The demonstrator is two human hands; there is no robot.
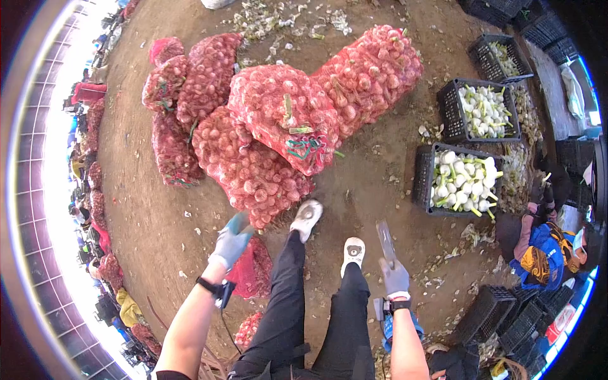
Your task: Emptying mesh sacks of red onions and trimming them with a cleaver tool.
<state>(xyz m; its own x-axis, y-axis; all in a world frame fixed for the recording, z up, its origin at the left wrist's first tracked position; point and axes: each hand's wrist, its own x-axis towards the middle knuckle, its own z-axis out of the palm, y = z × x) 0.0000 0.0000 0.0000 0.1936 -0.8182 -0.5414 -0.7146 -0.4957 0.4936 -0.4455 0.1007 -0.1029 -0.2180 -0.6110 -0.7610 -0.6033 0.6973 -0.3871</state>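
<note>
My left hand (232, 242), in a pale glove with bluish fingers, hangs beside the near end of a red mesh sack of garlic bulbs (250, 174). Its fingers are outstretched and smeared by motion; nothing shows in them, and whether it touches the sack I cannot tell. In my right hand (396, 277), also gloved, is a long grey metal tool with a flat blade-like end (385, 240), pointing away from me; its exact kind is unclear. Another full garlic sack (282, 111), tied with green string, leans over the first.
More garlic sacks (367, 76) lie behind and to the left. Black crates of trimmed garlic (432, 171) stand at right, near a person in blue (544, 253) and stacked black crates (481, 313). A red mesh bag (253, 272) lies by my left leg. Peelings litter the dirt floor.
</note>
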